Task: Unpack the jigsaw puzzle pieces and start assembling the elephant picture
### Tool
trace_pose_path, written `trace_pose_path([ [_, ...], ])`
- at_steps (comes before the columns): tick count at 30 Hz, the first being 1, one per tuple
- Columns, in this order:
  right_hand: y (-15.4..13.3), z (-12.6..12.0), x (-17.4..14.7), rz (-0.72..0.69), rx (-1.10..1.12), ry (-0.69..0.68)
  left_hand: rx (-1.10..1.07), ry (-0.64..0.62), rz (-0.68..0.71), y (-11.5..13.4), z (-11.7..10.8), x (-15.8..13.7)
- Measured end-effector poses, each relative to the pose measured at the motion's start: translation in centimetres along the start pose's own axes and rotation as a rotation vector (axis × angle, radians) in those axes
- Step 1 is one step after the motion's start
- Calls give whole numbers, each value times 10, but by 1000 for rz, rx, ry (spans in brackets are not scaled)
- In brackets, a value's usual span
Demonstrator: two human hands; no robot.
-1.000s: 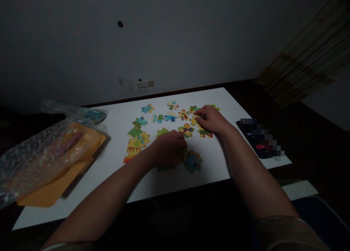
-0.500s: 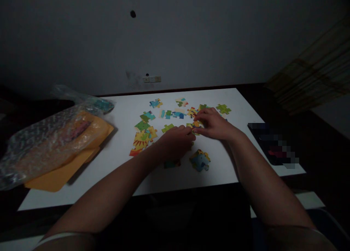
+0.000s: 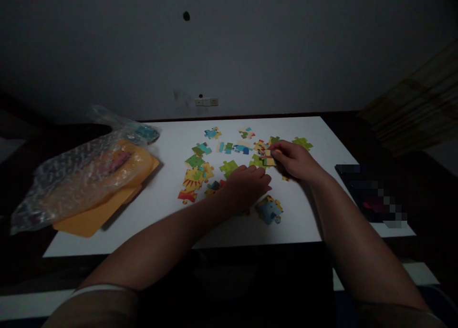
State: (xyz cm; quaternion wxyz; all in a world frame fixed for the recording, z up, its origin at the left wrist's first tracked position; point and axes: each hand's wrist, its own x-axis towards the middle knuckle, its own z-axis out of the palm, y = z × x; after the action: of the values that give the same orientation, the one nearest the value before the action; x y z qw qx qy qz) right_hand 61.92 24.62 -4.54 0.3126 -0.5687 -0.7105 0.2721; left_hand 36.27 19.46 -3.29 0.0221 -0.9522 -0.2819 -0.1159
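The right hand point(image 3: 295, 160) pinches a small yellow puzzle piece point(image 3: 269, 157) among the loose pieces on the white table point(image 3: 164, 194), while the left hand point(image 3: 246, 185) lies flat and released over others nearby, a matching neighbour seemingly wanted.

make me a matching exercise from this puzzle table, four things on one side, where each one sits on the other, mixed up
Things:
1. bubble-wrap bag
2. dark device
3. blue and yellow piece cluster
4. small piece in the right hand

Places:
a. near the table's front edge, just right of the left hand
b. pinched in the fingers above the loose pieces
c. at the table's left end, on orange boards
d. at the table's right edge

Pairs: 1-c, 2-d, 3-a, 4-b
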Motion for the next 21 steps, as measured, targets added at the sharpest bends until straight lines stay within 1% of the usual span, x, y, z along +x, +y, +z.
trace_pose_path([
  [2,3,1,2,20,45,-15,2,12,3,-1,0,0],
  [5,2,5,4,-12,135,-34,20,32,10,-1,1,1],
  [7,-1,9,5,-17,219,-33,28,20,23,1,1,3],
  [8,-3,10,7,-4,262,-8,28,9,25,2,0,4],
  [10,-3,11,9,37,321,82,26,-10,2,2,-4,5],
  [13,2,10,13,93,346,219,43,-4,-107,-3,-12,5],
  [15,9,10,15,102,337,255,46,-18,-171,-11,-14,3],
  [17,14,10,17,92,314,282,17,-109,-200,-18,-11,3],
  [19,18,11,19,73,285,308,-29,-255,-214,-23,-6,3],
  [21,18,11,20,59,261,342,-61,-365,-230,-24,-2,6],
])
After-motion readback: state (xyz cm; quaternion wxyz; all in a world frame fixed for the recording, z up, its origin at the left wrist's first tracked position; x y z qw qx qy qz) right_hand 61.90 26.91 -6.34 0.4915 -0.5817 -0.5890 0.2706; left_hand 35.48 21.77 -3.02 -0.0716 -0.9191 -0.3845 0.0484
